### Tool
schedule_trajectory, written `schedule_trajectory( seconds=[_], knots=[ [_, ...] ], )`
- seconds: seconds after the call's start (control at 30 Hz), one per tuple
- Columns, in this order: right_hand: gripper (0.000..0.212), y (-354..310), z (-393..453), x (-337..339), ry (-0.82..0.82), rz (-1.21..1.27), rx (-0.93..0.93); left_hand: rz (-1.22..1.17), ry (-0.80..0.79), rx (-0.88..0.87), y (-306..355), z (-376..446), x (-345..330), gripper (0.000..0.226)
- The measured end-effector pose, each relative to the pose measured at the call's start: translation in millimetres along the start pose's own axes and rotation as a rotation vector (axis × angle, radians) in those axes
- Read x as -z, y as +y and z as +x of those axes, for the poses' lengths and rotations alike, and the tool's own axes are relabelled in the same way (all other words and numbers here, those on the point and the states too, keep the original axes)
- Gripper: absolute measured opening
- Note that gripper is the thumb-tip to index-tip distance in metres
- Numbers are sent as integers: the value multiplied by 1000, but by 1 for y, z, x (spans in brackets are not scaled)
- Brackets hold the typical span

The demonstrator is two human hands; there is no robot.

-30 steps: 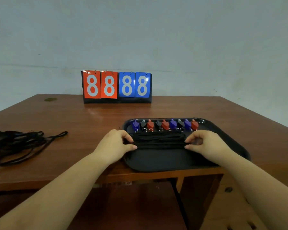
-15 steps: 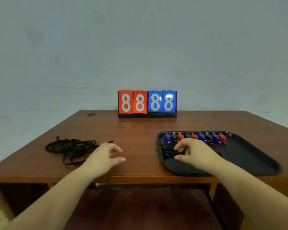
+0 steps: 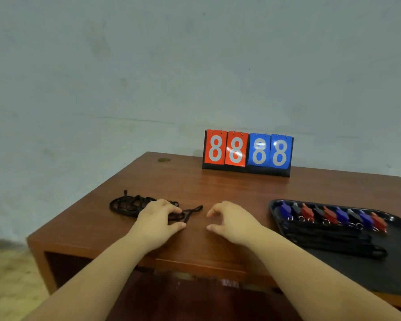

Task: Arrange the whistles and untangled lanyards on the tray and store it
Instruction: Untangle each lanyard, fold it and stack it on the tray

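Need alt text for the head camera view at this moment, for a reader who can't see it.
A person's left hand rests on a tangled pile of black lanyards on a wooden table, the right hand open beside it. At right, a black tray holds a row of whistles and straightened lanyards; a scoreboard shows 8888.

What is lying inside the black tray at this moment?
In the tray, a row of blue, black and red whistles lines the far edge, with straightened black lanyards laid in front. Nothing covers them; the tray's right end is out of frame.
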State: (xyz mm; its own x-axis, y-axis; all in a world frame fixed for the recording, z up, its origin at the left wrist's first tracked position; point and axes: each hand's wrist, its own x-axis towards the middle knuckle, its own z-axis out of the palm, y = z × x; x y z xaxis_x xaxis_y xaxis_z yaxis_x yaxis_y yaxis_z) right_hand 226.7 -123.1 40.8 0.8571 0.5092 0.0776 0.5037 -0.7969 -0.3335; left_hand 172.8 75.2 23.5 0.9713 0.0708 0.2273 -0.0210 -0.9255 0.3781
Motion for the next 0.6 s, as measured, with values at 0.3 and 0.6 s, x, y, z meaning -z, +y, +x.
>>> schedule_trajectory(
  seconds=[0.3,0.6],
  knots=[
    [34,-7,50,-18,-9,-17,-15,155,-31,-78,1,43,-21,48],
    [7,3,25,14,-13,488,-61,-13,19,-182,12,39,-13,15]
  ],
)
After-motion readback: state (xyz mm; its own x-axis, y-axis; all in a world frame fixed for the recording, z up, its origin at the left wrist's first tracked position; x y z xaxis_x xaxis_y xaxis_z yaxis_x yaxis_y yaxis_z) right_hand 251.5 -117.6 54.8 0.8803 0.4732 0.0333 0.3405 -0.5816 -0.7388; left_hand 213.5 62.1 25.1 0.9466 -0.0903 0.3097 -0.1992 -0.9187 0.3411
